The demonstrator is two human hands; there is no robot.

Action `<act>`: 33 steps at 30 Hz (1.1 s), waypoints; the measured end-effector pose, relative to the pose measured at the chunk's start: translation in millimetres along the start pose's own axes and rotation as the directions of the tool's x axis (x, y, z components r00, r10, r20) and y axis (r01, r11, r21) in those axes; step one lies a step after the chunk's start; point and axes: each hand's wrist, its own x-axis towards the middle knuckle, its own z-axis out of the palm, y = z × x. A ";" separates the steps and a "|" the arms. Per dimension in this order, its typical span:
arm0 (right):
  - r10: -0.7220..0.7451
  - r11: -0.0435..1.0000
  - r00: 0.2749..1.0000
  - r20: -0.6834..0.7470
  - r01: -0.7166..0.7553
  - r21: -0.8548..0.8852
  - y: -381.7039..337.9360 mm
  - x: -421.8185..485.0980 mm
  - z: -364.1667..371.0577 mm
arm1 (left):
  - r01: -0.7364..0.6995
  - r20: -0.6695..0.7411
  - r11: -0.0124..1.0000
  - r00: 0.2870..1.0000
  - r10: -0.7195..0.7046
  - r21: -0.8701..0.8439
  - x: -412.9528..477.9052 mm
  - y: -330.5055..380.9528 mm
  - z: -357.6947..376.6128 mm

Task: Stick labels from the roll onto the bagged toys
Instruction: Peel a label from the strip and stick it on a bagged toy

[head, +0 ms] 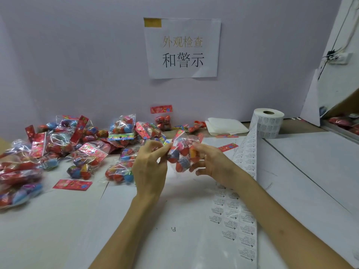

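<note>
we're on the bag of toys, held up off the worktop at centre, between both hands. left hand has its grip pinched on the bag's left edge. right hand has its grip curled round the right side. just right of that we see the label strip running down the worktop from the roll, which stands at the back. over on the left, a heap of bags lies spread out. a printed sign hangs on the wall.
</note>
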 end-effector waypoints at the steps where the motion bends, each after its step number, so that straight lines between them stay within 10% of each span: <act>1: -0.019 1.000 1.000 -0.010 0.019 -0.022 0.7 0.2 -0.1 | -0.004 -0.007 1.000 1.000 0.004 -0.013 0.3 0.6 -0.1; 6: -0.105 0.994 0.991 -0.080 0.104 -0.012 3.0 -0.4 -1.2 | 0.316 0.078 0.921 0.949 -0.306 -0.229 5.2 5.0 3.4; 13: -0.136 0.990 0.980 -0.148 0.141 0.023 2.6 1.2 -3.3 | 0.793 0.635 0.343 0.608 -0.476 -0.503 12.9 8.0 -3.7; 33: -0.200 0.969 0.972 -0.126 0.177 -0.172 7.2 0.4 2.0 | 0.784 0.672 0.383 0.618 -0.408 -0.489 3.7 20.1 -0.9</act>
